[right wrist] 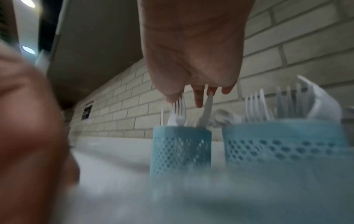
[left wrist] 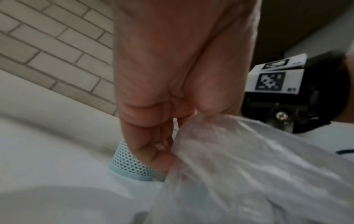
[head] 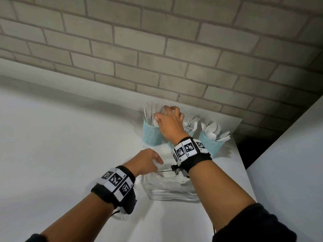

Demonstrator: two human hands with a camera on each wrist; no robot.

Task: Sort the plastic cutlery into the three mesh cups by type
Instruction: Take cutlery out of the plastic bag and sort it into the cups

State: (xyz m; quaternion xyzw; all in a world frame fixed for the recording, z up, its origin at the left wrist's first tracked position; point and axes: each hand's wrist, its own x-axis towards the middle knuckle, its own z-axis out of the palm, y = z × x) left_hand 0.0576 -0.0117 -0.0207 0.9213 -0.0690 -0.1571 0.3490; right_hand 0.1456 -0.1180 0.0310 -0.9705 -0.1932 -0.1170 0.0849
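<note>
Left hand low on the white counter, fingers and thumb curled, pinching the top edge of the clear plastic bag; the left wrist view shows the film bunched right at the fingertips. White cutlery lies inside that bag, though its types are too blurred to sort out.

Across to the row by the brick wall. The left mesh cup, light blue, holds knives standing upright, and the right wrist view shows a fork in there among them. The right hand hangs directly over this cup, fingers pointing down and loosely spread. One fingertip touches or nearly touches a white handle leaning in the cup; whether it's actually gripped, I cannot tell.

Next, the middle mesh cup, largely hidden behind the right wrist from the head view, with forks tines-up. Far right, the third mesh cup, packed with spoons, bowls fanned out over the rim.
</note>
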